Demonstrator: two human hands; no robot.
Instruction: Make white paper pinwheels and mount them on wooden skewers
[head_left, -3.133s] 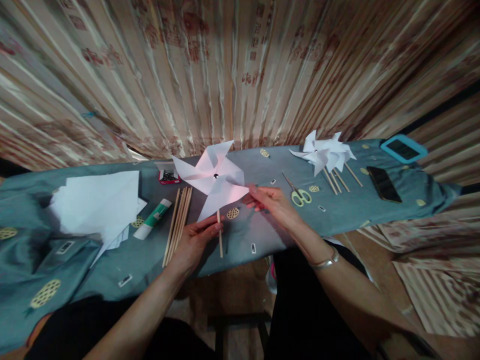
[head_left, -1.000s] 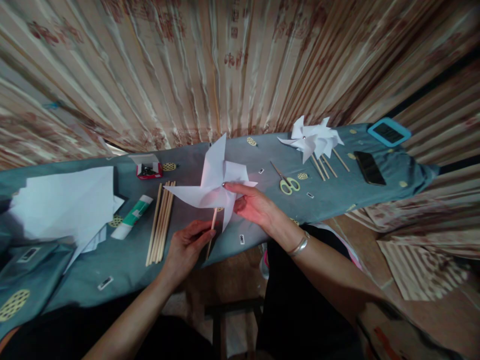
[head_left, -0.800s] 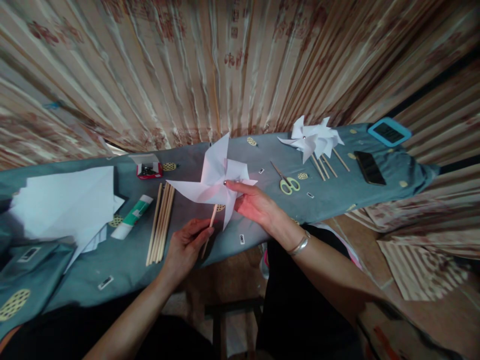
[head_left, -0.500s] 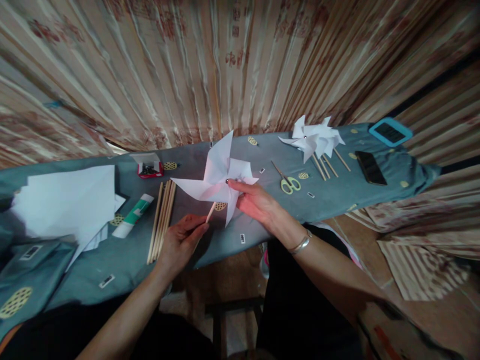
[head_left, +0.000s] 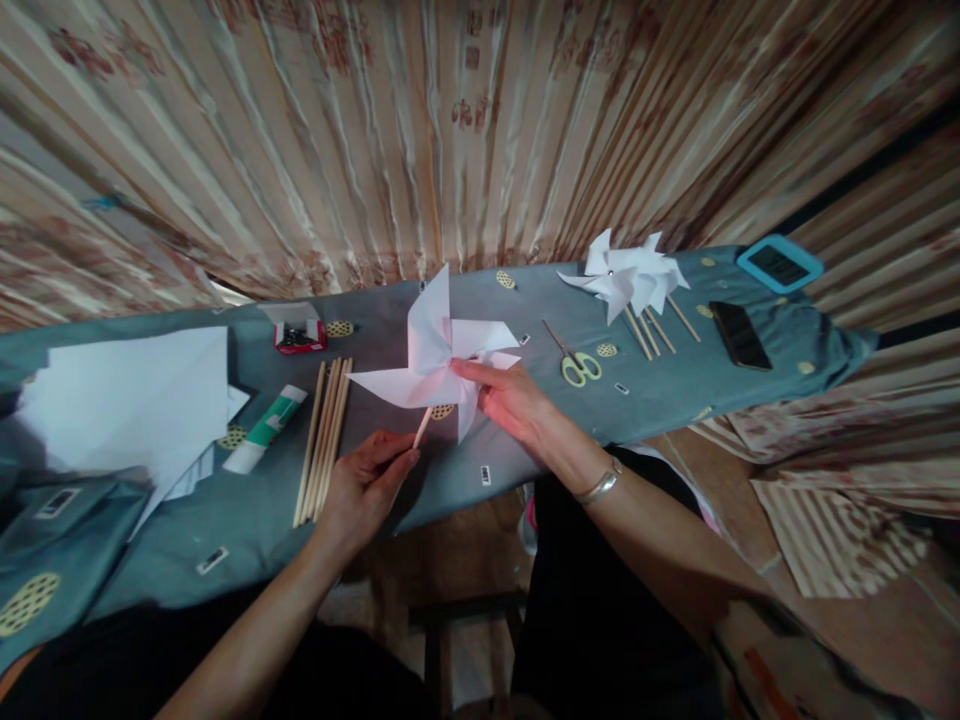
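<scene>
A white paper pinwheel [head_left: 429,345] is held up in front of me over the table, its blades spread out. My left hand [head_left: 369,485] pinches the lower part of its wooden stick [head_left: 423,427]. At the hub, my right hand [head_left: 510,395] has its thumb on the centre, with the other fingers behind the paper and partly hidden. The thumb covers the middle of the pinwheel. Just left of my left hand lie several bare wooden sticks [head_left: 321,440] side by side on the cloth.
On the grey-green tablecloth [head_left: 420,500] lie stacked white paper [head_left: 142,395], a glue stick [head_left: 265,430], a red box of small dark pieces [head_left: 300,337], scissors [head_left: 574,360], several pinwheels [head_left: 634,272], a phone [head_left: 741,335] and a blue-framed device [head_left: 781,264]. Curtains [head_left: 465,130] hang behind.
The pinwheel's blades have turned slightly. My right thumb has moved a little left onto the hub, covering the dark pin head that showed before. My left hand stays on the stick.
</scene>
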